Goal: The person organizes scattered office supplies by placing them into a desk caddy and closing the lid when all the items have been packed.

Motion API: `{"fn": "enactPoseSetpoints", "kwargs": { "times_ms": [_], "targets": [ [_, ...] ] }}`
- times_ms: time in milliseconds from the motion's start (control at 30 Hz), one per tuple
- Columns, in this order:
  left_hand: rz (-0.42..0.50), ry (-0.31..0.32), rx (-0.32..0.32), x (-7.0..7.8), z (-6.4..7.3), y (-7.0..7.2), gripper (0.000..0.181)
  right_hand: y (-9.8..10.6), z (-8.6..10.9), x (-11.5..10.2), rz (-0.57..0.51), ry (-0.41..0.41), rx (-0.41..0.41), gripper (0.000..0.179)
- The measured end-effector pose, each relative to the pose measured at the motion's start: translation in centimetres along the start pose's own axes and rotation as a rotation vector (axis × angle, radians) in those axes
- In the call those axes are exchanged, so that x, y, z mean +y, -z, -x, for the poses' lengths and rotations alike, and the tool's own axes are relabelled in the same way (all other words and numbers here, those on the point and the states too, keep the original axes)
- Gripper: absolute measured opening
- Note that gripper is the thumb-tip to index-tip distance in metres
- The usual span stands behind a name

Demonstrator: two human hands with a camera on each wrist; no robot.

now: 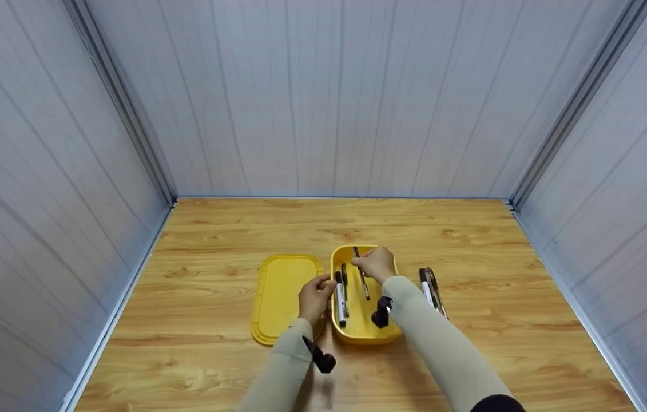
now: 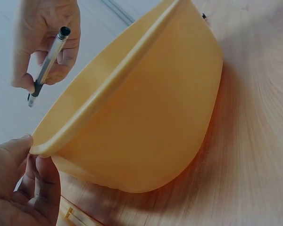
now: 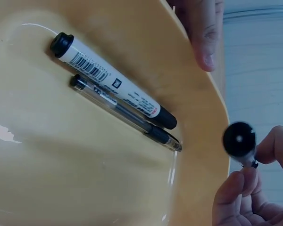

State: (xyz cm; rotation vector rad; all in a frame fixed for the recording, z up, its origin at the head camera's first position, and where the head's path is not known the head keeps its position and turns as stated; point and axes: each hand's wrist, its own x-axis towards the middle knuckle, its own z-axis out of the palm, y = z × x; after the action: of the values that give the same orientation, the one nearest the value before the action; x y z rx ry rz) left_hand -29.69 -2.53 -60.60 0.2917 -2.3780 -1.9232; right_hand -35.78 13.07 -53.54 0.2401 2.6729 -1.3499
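Note:
A yellow plastic box (image 1: pixel 366 340) stands on the wooden table. My left hand (image 1: pixel 314 297) pinches its left rim between thumb and fingers, as the left wrist view shows at close range. Over the box, my right hand (image 1: pixel 376 264) holds a clear-barrelled pen (image 2: pixel 51 59) with black ends, slanted, between thumb and fingertips. Inside, along the left wall, lie a white marker (image 3: pixel 113 82) with black ends and a second clear pen (image 3: pixel 125 113), side by side.
A yellow lid (image 1: pixel 280 297) lies flat to the left of the box, partly behind the left hand. To the right, a white marker (image 1: pixel 426 286) and some pens (image 1: pixel 436 290) lie together, partly hidden by the right sleeve. Pale panel walls (image 1: pixel 323 114) enclose the table.

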Motion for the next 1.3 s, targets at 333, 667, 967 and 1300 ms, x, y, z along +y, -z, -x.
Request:
{"fn": "enactPoseSetpoints", "kwargs": {
  "times_ms": [333, 667, 967, 1300],
  "targets": [
    [0.033, 0.030, -0.007, 0.2, 0.1, 0.1, 0.029, -2.0, 0.0, 1.9, -0.012, -0.021, -0.003, 0.040],
    [0.032, 0.030, -0.006, 0.3, 0.0, 0.0, 0.028, -3.4, -0.2, 3.4, 0.020, 0.015, 0.021, 0.043],
    [0.061, 0.025, -0.010, 0.0, 0.1, 0.0, 0.028, -3.7, -0.6, 4.4, -0.071, -0.086, 0.007, 0.023],
    [0.041, 0.030, -0.006, 0.1, 0.2, 0.0, 0.028, -4.1, -1.5, 4.6, -0.126, -0.147, -0.046, 0.009]
  ]
}}
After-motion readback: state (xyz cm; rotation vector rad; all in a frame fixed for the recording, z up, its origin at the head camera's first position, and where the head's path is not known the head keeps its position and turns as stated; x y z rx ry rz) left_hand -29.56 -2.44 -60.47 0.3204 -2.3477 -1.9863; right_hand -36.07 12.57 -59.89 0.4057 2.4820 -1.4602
